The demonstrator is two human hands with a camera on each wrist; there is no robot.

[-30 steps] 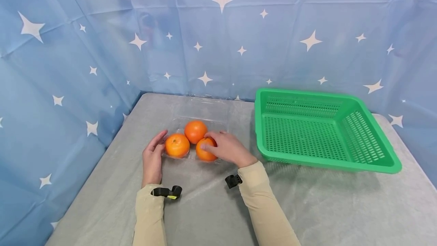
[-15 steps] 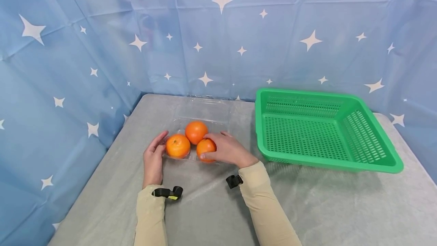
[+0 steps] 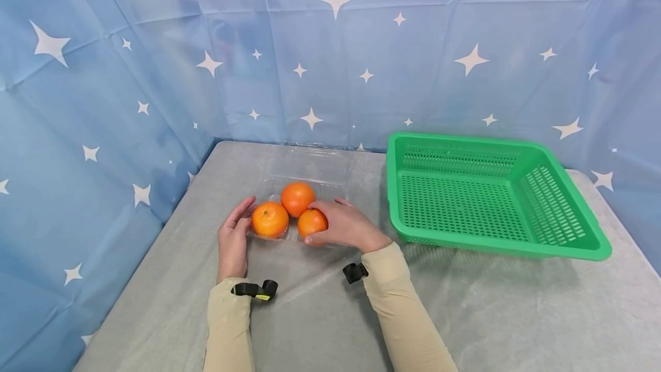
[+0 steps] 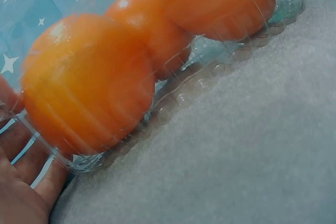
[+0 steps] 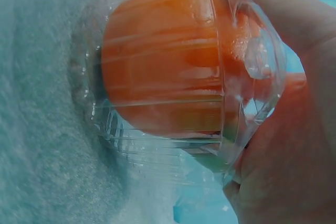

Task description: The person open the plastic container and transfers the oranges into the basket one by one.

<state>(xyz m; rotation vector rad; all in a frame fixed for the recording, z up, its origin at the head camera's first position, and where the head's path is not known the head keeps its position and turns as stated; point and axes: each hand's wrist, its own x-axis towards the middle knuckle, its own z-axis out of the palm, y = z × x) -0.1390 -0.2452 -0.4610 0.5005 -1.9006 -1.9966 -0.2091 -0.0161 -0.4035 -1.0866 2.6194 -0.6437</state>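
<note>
Three oranges sit in an open clear plastic clamshell box (image 3: 292, 234): the left orange (image 3: 270, 220), the back orange (image 3: 298, 199) and the right orange (image 3: 312, 224). My left hand (image 3: 233, 245) rests along the box's left end with its fingers fairly straight, the fingers (image 4: 31, 156) showing outside the clear wall in the left wrist view. Over the box's right end, my right hand (image 3: 348, 225) grips the right orange, thumb at its front and index finger on top. Some of the right fingers are hidden behind the hand and fruit.
The clear lid (image 3: 312, 162) is folded back behind the box. A green perforated basket (image 3: 392, 188) stands to the right. Grey cloth (image 3: 310, 326) covers the table, and a blue star-patterned curtain (image 3: 330, 62) hangs behind and at the left.
My right thumb has shifted lower on the front of the right orange, and the index finger lies across its top. The left hand and the box stay in place.
</note>
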